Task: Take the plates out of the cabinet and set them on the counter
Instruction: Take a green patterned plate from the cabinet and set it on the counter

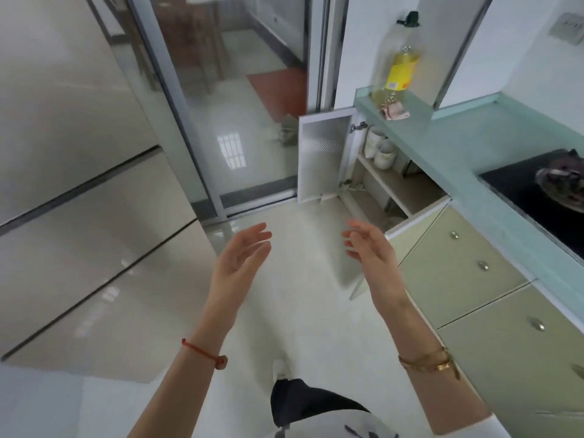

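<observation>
- The left hand (240, 257) and right hand (369, 251) are both held out in front of the body, palms turned towards each other, fingers spread and loosely extended, holding nothing
- The cabinet (407, 184) under the counter (448, 137) stands open, its door (325, 153) swung out towards the floor side
- On the upper shelf, at the far left end, sits some white crockery (380, 147); it is probably the plates, though it is too blurred to tell plates from bowls or jars
- That crockery lies well apart from both hands, ahead and to the right, nearer the right hand, and low enough that a bend or crouch looks needed
- Judging by its look, it is glazed ceramic: stiff, smooth and slippery, heavy as a stack, and apt to chip or break if knocked on the shelf edge or the door
- The safest hold would be both hands under the rim on opposite sides, thumbs on top, lifting a few pieces at a time
- The pale green counter has bare surface between the oil bottle (401, 64) and the cooktop (537, 191), directly above the open cabinet, which looks a suitable place to set things down
</observation>
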Demonstrator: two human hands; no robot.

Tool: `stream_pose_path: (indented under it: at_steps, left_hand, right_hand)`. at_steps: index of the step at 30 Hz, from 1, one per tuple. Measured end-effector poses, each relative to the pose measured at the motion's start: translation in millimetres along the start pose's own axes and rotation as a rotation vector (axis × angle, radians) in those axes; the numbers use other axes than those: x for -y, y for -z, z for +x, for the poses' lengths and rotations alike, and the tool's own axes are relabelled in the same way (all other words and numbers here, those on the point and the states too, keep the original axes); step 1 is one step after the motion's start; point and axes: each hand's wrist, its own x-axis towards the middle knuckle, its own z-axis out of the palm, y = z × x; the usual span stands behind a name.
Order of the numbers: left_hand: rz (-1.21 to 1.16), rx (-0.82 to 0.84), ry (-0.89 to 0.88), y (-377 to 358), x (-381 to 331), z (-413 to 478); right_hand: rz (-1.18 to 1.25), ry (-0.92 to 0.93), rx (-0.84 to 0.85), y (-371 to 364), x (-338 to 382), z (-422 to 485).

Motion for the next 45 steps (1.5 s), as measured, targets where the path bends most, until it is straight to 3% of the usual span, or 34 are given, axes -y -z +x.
stream_pose_path:
  at_steps: [7, 11, 26, 37, 45]
  left_hand:
    - [0.005, 0.039, 0.04, 0.3, -1.0, 136.2]
    - [-0.002, 0.118, 0.06, -23.8, 10.7, 219.0]
    - [0.067, 0.795, 0.106, -140.8, 49.3, 556.3]
    - [0.206, 1.012, 0.197, -261.4, 100.9, 672.2]
    - [0.387, 1.084, 0.271, -355.0, 204.3, 718.9]
  right_hand:
    - [0.009, -0.034, -0.069, -42.8, 12.1, 119.3]
    - [-0.009, -0.055, -0.191, -40.0, 3.2, 179.6]
    - [0.054, -0.148, -0.799, -43.1, -32.6, 388.9]
    - [0.079, -0.358, -1.014, 15.4, -77.5, 488.8]
    - [0.09, -0.584, -1.072, 81.7, -191.2, 561.8]
